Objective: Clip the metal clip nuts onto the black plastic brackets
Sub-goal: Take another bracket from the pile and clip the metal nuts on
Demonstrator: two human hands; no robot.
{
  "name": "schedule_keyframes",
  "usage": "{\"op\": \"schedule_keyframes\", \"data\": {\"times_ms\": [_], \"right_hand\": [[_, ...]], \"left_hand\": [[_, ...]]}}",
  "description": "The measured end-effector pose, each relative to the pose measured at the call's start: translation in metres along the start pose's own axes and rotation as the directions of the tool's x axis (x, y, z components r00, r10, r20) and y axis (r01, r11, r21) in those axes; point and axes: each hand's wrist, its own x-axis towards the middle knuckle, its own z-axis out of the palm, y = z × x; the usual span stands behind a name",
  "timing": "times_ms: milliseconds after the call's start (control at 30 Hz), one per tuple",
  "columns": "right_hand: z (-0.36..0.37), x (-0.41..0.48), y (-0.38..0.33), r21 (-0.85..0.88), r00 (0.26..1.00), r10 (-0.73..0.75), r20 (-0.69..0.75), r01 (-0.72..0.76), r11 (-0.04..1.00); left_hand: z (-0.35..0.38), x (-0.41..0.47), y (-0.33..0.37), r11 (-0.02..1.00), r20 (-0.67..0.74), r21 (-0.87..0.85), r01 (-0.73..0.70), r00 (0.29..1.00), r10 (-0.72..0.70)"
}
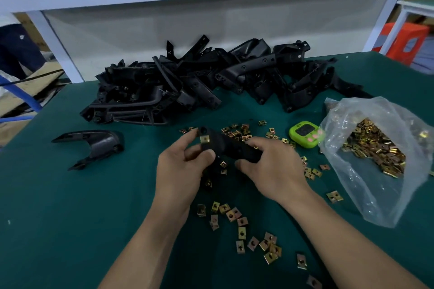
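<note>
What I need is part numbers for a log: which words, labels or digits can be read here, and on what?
No text is legible.
Green timer: dark display shows marks, too blurred to read.
Dark garment at far left: small pale mark, too small to read.
Black brackets, clip nuts, plastic bag: no print visible.

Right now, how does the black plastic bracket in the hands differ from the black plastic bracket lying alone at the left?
The held bracket is gripped by the left hand and right hand; the lone bracket lies untouched on the green mat. The held bracket carries a gold metal clip nut; the lone bracket shows none. Both are black plastic.
</note>
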Motion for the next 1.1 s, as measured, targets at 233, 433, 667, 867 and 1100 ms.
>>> {"op": "schedule_keyframes", "data": {"times_ms": [233,433,667,867,1100], "right_hand": [[0.003,0.002,0.002,0.193,0.994,0.097,-0.043,-0.087,0.977],[0.003,0.000,0.000,0.117,0.998,0.058,-0.025,-0.054,0.992],[0.002,0.000,0.001,0.145,0.997,0.066,-0.025,-0.062,0.987],[0.000,0.002,0.001,0.208,0.997,0.076,-0.014,-0.072,0.975],[-0.002,0.006,0.002,0.235,0.997,0.069,-0.035,-0.058,0.970]], "left_hand": [[-0.018,-0.006,-0.007,0.731,-0.013,0.664,-0.158,0.975,0.223],[-0.021,-0.004,-0.006,0.589,0.128,0.793,-0.157,0.988,0.090],[0.002,-0.018,-0.011,0.526,0.142,0.811,-0.255,0.959,0.247],[0.006,-0.012,-0.013,0.574,0.157,0.786,-0.229,0.972,0.172],[0.007,-0.015,-0.012,0.505,0.219,0.803,-0.318,0.944,0.248]]}}
